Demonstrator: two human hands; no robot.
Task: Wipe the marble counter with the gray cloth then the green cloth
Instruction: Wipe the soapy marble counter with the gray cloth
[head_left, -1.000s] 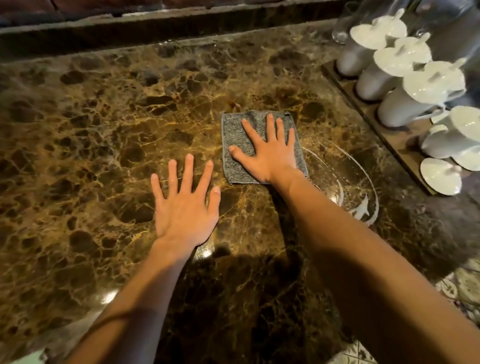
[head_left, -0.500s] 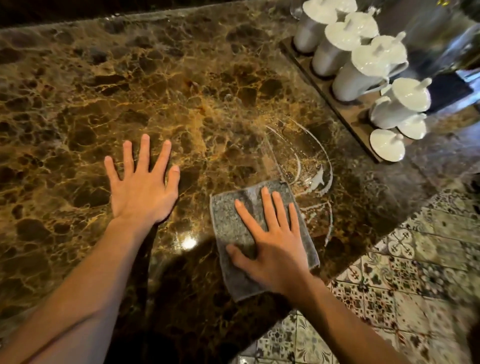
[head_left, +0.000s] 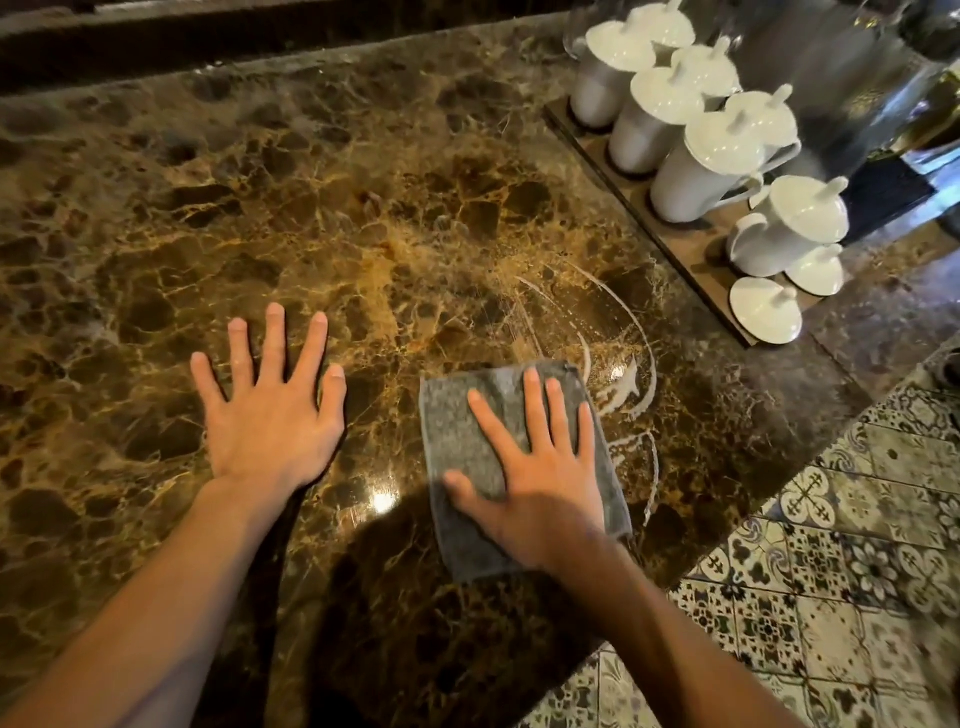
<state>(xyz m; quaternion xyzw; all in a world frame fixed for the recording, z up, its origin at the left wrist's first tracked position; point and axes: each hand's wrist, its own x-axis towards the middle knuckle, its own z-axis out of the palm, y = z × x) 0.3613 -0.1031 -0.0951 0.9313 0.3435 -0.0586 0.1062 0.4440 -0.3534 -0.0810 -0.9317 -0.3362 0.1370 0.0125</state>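
The gray cloth (head_left: 467, 441) lies flat on the brown marble counter (head_left: 363, 208), near its front right edge. My right hand (head_left: 535, 467) presses down on the cloth with the palm flat and the fingers spread. To the left of it my left hand (head_left: 270, 405) rests flat on the bare marble, fingers apart, holding nothing. Wet curved streaks (head_left: 623, 374) shine on the marble just right of the cloth. No green cloth is in view.
A wooden tray (head_left: 675, 244) with several white lidded cups and a loose lid (head_left: 763, 312) stands at the back right. Shiny metal vessels (head_left: 841, 78) rise behind it. Patterned floor tiles (head_left: 831, 571) lie beyond the counter's right front edge.
My right hand has dragged the gray cloth from the middle of the counter back toward the front edge, leaving wet streaks. The left hand stays flat on the marble.
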